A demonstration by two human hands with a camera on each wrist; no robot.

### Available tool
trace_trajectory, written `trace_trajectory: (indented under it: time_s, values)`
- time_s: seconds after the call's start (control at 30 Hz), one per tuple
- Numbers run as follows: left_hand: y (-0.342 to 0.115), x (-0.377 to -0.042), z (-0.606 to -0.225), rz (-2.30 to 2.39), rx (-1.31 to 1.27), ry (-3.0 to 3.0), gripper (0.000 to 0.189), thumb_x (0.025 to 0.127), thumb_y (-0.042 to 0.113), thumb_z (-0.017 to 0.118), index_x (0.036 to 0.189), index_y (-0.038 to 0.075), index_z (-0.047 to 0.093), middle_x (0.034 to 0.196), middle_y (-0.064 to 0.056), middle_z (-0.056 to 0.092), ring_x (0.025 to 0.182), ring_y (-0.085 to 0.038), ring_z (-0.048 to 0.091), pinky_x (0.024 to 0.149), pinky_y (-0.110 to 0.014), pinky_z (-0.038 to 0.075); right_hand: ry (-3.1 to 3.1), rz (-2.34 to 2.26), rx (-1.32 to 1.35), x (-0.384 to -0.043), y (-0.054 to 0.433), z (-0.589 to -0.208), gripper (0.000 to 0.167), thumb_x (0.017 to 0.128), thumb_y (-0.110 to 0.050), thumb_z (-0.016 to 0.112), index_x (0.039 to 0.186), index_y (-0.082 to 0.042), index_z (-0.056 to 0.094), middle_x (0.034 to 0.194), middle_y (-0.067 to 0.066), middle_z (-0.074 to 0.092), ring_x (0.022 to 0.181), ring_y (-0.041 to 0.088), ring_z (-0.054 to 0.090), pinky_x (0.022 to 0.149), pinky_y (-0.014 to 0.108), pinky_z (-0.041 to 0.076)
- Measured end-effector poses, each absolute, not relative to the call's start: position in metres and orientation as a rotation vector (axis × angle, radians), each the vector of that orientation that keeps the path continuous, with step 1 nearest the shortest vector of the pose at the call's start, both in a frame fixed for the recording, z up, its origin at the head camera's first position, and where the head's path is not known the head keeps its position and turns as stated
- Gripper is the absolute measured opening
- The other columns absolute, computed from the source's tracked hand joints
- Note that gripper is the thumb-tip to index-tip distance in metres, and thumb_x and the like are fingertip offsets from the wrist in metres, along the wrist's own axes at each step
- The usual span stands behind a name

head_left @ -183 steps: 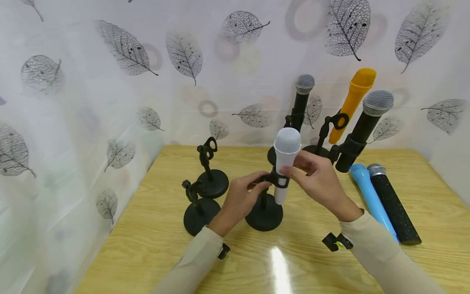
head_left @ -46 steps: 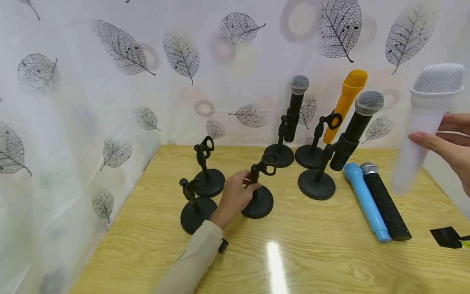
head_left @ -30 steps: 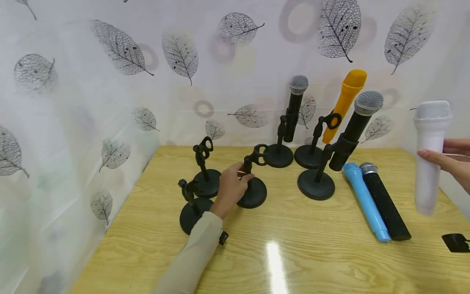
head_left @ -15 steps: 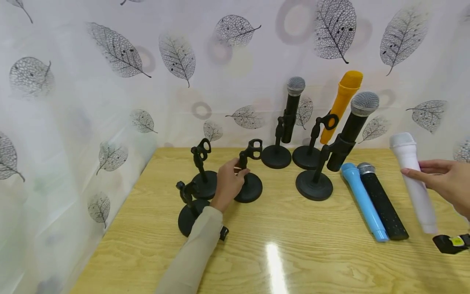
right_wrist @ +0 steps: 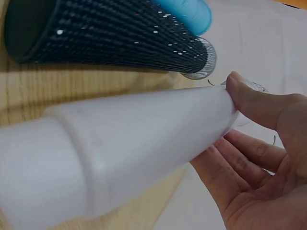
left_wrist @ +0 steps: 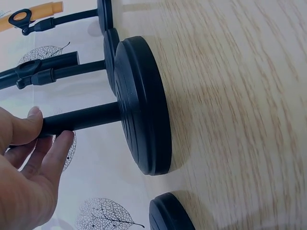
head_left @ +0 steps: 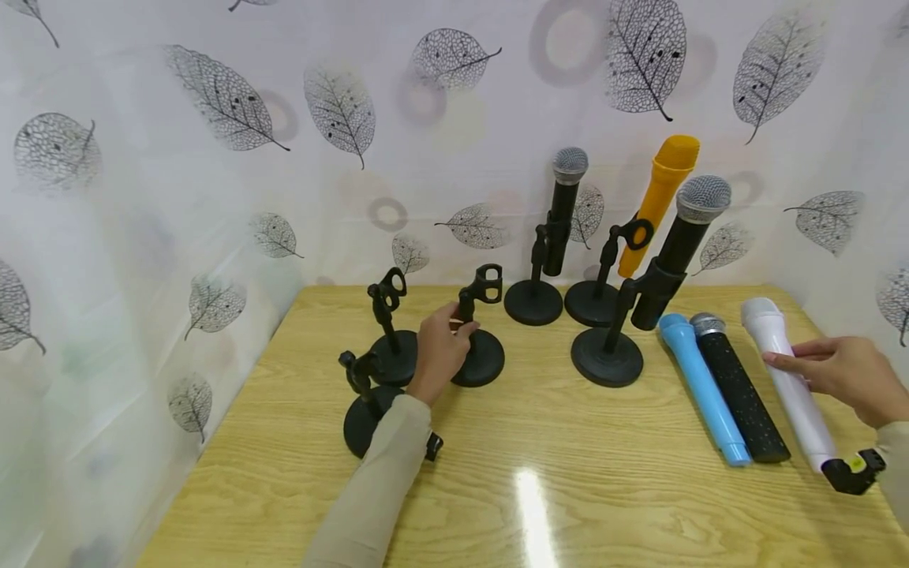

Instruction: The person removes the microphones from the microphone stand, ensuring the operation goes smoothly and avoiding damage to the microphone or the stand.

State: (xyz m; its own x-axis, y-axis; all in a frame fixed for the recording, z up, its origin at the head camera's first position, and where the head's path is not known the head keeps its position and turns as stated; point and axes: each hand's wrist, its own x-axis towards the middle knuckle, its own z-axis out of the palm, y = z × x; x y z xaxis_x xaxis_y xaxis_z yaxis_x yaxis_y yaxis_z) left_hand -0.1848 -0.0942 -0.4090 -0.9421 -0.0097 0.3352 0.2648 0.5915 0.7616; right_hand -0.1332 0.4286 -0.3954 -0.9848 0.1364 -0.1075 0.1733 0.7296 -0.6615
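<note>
My left hand (head_left: 442,353) pinches the upright of a black desktop microphone stand (head_left: 483,359), whose holder ring is bare. In the left wrist view, thumb and fingers close round the stand's pole (left_wrist: 84,117), and its round base (left_wrist: 146,105) is at the tabletop. At the right, my right hand (head_left: 845,375) grips a white microphone (head_left: 791,386) by its upper body, head pointing away from me. It lies at a slant close over the table, beside a black speckled microphone (head_left: 742,386) and a light-blue microphone (head_left: 703,390). The right wrist view shows the white handle (right_wrist: 144,143) between thumb and fingers.
Two bare black stands (head_left: 398,359) (head_left: 365,418) are left of my left hand. Toward the back right, stands hold a black microphone (head_left: 564,209), a yellow microphone (head_left: 659,197) and a larger black microphone (head_left: 682,244). A leaf-print sheet (head_left: 454,158) hangs behind the wooden table (head_left: 568,505).
The white microphone left the stand's holder, was carried right and lowered beside the blue and black microphones. My left hand moved the bare stand back and slightly left, near the other bare stands.
</note>
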Motion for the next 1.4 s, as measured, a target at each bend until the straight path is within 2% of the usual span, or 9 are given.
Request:
trace_trajectory:
  time_s: [0.1, 0.23, 0.57, 0.77, 0.93, 1.13, 1.23, 1.3, 1.4]
  values:
    - [-0.093, -0.186, -0.410, -1.278, -0.202, -2.526, 0.013, 0.096, 0.013, 0.073, 0.108, 0.008, 0.071, 0.103, -0.007, 0.073, 0.095, -0.024, 0.073, 0.082, -0.037, 0.060, 2.849, -1.066, 0.307, -0.133, 0.431, -0.402, 0.080, 0.097, -0.036, 0.071, 0.125, 0.033, 0.042, 0.108, 0.048, 0.055, 0.071, 0.023, 0.066, 0.061, 0.041, 0.061]
    - [-0.093, -0.188, -0.410, -1.271, -0.183, -2.547, 0.013, 0.097, 0.014, 0.072, 0.108, 0.008, 0.071, 0.104, -0.007, 0.072, 0.097, -0.024, 0.073, 0.083, -0.039, 0.060, 2.830, -1.055, 0.334, -0.132, 0.433, -0.411, 0.080, 0.097, -0.038, 0.070, 0.123, 0.033, 0.043, 0.111, 0.049, 0.050, 0.072, 0.027, 0.066, 0.061, 0.042, 0.060]
    - [-0.095, -0.190, -0.408, -1.276, -0.158, -2.541, 0.012, 0.097, 0.015, 0.071, 0.107, 0.008, 0.071, 0.105, -0.009, 0.072, 0.099, -0.027, 0.072, 0.085, -0.042, 0.059, 2.762, -1.035, 0.282, -0.136, 0.436, -0.421, 0.079, 0.097, -0.040, 0.069, 0.121, 0.032, 0.046, 0.106, 0.046, 0.055, 0.073, 0.025, 0.067, 0.059, 0.035, 0.059]
    - [-0.094, -0.192, -0.408, -1.282, -0.157, -2.544, 0.013, 0.097, 0.014, 0.071, 0.108, 0.008, 0.071, 0.106, -0.009, 0.072, 0.099, -0.026, 0.072, 0.086, -0.042, 0.059, 2.750, -0.996, 0.281, -0.136, 0.435, -0.422, 0.084, 0.097, -0.045, 0.068, 0.121, 0.032, 0.046, 0.105, 0.045, 0.056, 0.073, 0.026, 0.068, 0.061, 0.037, 0.059]
    - [-0.094, -0.191, -0.407, -1.287, -0.157, -2.541, 0.014, 0.098, 0.015, 0.071, 0.108, 0.007, 0.070, 0.106, -0.010, 0.072, 0.098, -0.026, 0.073, 0.086, -0.041, 0.059, 2.732, -0.986, 0.279, -0.138, 0.437, -0.421, 0.085, 0.098, -0.044, 0.067, 0.123, 0.033, 0.044, 0.111, 0.049, 0.052, 0.075, 0.029, 0.070, 0.064, 0.040, 0.060]
    - [-0.096, -0.183, -0.411, -1.303, -0.122, -2.572, 0.025, 0.098, 0.017, 0.071, 0.121, 0.008, 0.068, 0.114, -0.011, 0.071, 0.098, -0.024, 0.073, 0.089, -0.045, 0.057, 2.702, -0.991, 0.277, -0.141, 0.438, -0.421, 0.092, 0.096, -0.048, 0.068, 0.127, 0.033, 0.040, 0.114, 0.048, 0.054, 0.077, 0.029, 0.071, 0.066, 0.042, 0.061]
    - [-0.097, -0.177, -0.413, -1.312, -0.053, -2.607, 0.035, 0.097, 0.020, 0.072, 0.127, 0.007, 0.063, 0.116, -0.011, 0.070, 0.097, -0.024, 0.072, 0.094, -0.048, 0.053, 2.705, -0.999, 0.289, -0.141, 0.438, -0.421, 0.093, 0.095, -0.050, 0.069, 0.127, 0.033, 0.041, 0.115, 0.048, 0.054, 0.077, 0.030, 0.071, 0.066, 0.042, 0.061]
    - [-0.098, -0.172, -0.414, -1.312, -0.008, -2.625, 0.034, 0.096, 0.022, 0.073, 0.125, 0.005, 0.062, 0.111, -0.010, 0.069, 0.095, -0.025, 0.071, 0.093, -0.049, 0.051, 2.717, -1.005, 0.302, -0.140, 0.438, -0.420, 0.090, 0.096, -0.048, 0.068, 0.125, 0.032, 0.043, 0.114, 0.049, 0.052, 0.076, 0.029, 0.071, 0.066, 0.041, 0.061]
    - [-0.099, -0.164, -0.416, -1.286, 0.030, -2.659, 0.028, 0.096, 0.026, 0.074, 0.112, 0.007, 0.062, 0.096, -0.006, 0.065, 0.083, -0.022, 0.064, 0.081, -0.043, 0.050, 2.736, -1.019, 0.321, -0.139, 0.437, -0.417, 0.086, 0.098, -0.047, 0.066, 0.122, 0.033, 0.044, 0.111, 0.048, 0.051, 0.075, 0.028, 0.070, 0.066, 0.040, 0.061]
